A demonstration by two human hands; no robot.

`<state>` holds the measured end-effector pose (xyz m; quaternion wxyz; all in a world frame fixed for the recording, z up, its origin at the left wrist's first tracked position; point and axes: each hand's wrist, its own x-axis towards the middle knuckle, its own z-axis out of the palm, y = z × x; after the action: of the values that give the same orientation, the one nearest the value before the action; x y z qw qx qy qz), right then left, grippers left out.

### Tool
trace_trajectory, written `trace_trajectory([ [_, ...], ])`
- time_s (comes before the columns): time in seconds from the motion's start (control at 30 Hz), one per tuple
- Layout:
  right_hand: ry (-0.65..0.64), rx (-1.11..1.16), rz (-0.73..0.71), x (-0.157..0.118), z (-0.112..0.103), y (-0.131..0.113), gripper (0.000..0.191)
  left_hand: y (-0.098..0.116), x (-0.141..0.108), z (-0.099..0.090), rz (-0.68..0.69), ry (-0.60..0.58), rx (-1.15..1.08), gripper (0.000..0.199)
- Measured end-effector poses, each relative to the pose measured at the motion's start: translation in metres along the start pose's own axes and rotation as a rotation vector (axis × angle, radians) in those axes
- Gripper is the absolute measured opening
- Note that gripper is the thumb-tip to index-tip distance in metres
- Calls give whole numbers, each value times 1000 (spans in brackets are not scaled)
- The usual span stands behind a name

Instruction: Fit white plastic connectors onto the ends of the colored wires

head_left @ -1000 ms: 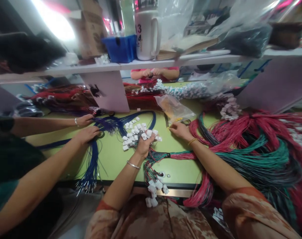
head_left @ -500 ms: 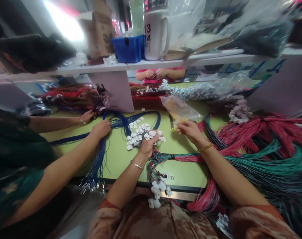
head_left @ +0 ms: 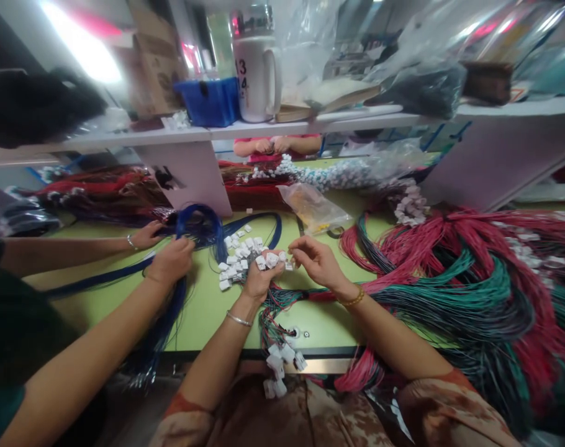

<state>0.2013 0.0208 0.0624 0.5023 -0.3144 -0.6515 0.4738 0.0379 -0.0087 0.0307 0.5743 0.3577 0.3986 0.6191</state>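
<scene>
My left hand (head_left: pixel 260 278) is closed round several white connectors (head_left: pixel 272 259) at the end of a wire bundle, near the middle of the green table. Just right of it, my right hand (head_left: pixel 313 257) has its thumb and index finger pinched close to the held connectors; whatever is between the fingertips is too small to make out. More white connectors (head_left: pixel 233 264) lie left of my left hand. Red, green and black wires (head_left: pixel 422 292) run off to the right under my right wrist. Other white connectors (head_left: pixel 282 357) hang over the table's front edge.
At the left, a co-worker's hands (head_left: pixel 171 259) hold blue wires (head_left: pixel 199 217). A clear bag (head_left: pixel 313 208) with yellow bits lies behind my right hand. Above stands a shelf (head_left: pixel 245 129) with a blue bin (head_left: pixel 208 102) and a white mug (head_left: pixel 257 77). Another person's hands (head_left: pixel 273 146) show beyond.
My right hand has moved from the clear bag to beside the connectors in my left hand. The view has shifted, so the shelf and table things appear further left.
</scene>
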Motion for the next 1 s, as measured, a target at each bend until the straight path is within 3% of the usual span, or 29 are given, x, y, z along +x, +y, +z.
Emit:
trace_trajectory([
  [0.23,-41,386,237,3,-3,8,35,2,-1,2,2,-15,-20,41],
  [0.4,-4,394,284,2,-2,12,38,1,-1,1,-5,-11,-21,41],
  [0.53,19,157,137,-4,0,8,29,-1,-1,0,-5,-19,3,40],
  [0.67,27,-276,-171,-9,2,0,12,-1,-1,0,35,-36,51,38],
  [0.77,15,-483,-354,-10,2,-3,11,2,-2,1,65,-50,101,36],
  [1.0,-58,-528,-407,-10,2,-2,17,8,-4,0,99,-102,198,33],
])
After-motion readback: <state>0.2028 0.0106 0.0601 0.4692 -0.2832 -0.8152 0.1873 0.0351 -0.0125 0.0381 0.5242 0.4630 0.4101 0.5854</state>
